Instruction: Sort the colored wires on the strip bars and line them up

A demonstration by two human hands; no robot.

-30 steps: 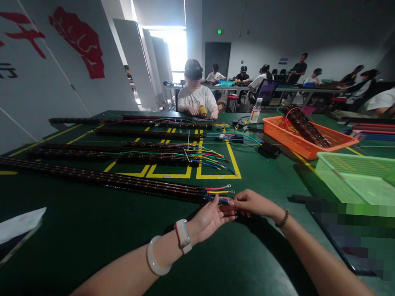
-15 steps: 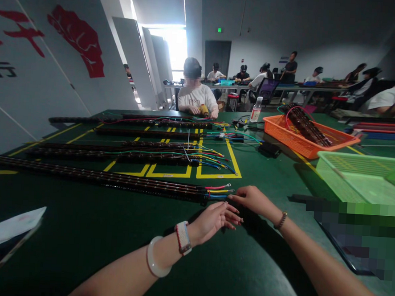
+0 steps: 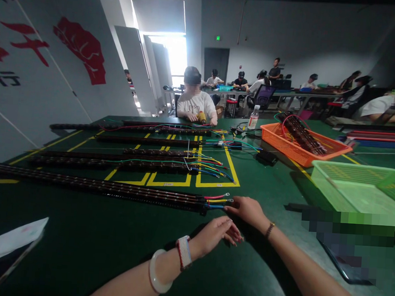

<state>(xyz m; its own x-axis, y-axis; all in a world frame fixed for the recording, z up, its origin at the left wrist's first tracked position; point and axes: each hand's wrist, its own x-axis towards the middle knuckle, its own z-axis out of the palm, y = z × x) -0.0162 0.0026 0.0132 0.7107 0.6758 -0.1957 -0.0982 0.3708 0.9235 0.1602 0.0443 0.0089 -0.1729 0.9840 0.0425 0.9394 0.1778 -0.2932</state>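
A long dark wiring harness (image 3: 114, 189) lies across the near part of the table, and red, yellow and blue wires come out of its right end. The red wire (image 3: 215, 197) and the yellow wire (image 3: 217, 201) end in bare ring terminals. My right hand (image 3: 249, 211) pinches the end of the blue wire (image 3: 215, 206) between thumb and fingers, which cover its tip. Just below and to the left, my left hand (image 3: 216, 234) hovers open with its fingers loosely curled and apart, holding nothing.
More harnesses (image 3: 123, 163) lie farther back on the green table (image 3: 118, 246). To the right are an orange basket (image 3: 284, 146) with a harness in it, a green basket (image 3: 351, 200) and a bottle (image 3: 253, 118). A person (image 3: 196, 103) sits opposite with a yellow tool (image 3: 202, 117).
My right hand has shifted slightly left along the blue wire. My left hand has lowered a little and its fingers have curled more. The whole view has tilted up slightly.
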